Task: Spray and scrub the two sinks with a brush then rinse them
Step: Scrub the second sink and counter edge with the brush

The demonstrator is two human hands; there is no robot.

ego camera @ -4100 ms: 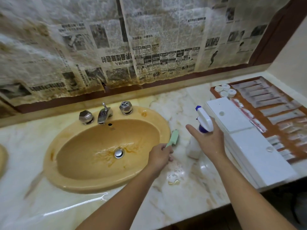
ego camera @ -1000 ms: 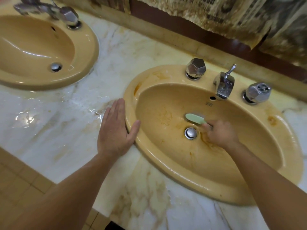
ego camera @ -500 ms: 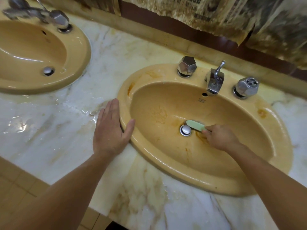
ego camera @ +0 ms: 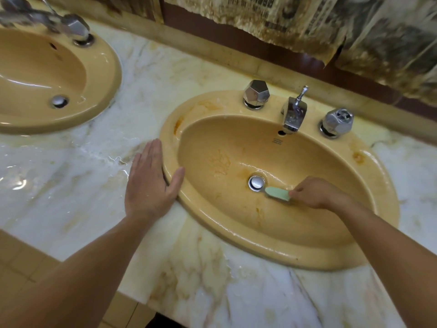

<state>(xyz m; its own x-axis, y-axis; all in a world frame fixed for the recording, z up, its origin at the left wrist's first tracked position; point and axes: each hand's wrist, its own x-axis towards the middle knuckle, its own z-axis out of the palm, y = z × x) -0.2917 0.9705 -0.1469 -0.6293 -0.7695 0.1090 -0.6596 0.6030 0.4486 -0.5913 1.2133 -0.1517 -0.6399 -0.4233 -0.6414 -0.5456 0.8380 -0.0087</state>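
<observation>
Head view looks straight down on the right-hand sink (ego camera: pixel 279 247), and the drain plug (ego camera: pixel 256 183) at its bottom is our marker for everything. Right hand (ego camera: pixel 314 192) is down in the bowl just beside the plug, fingers curled round the handle of the green brush (ego camera: pixel 277 193), whose head lies touching the plug's rim. Left hand (ego camera: pixel 147 185) lies flat with fingers straight on the wet marble bench (ego camera: pixel 71 176), out past the sink's edge from the plug, thumb resting on the rim itself. Orange stains show up the bowl wall beyond the plug and on the rim near the two tap knobs (ego camera: pixel 256 94), so plenty looks unscrubbed. Risks now: that bench is shining with water, and a hard push on the brush could let the bracing palm skid. The brush could catch on the plug and twist in wet fingers, or flick dirty water up. The second sink (ego camera: pixel 101 67), well away from the plug, glistens; whether it is finished, I cannot tell.
</observation>
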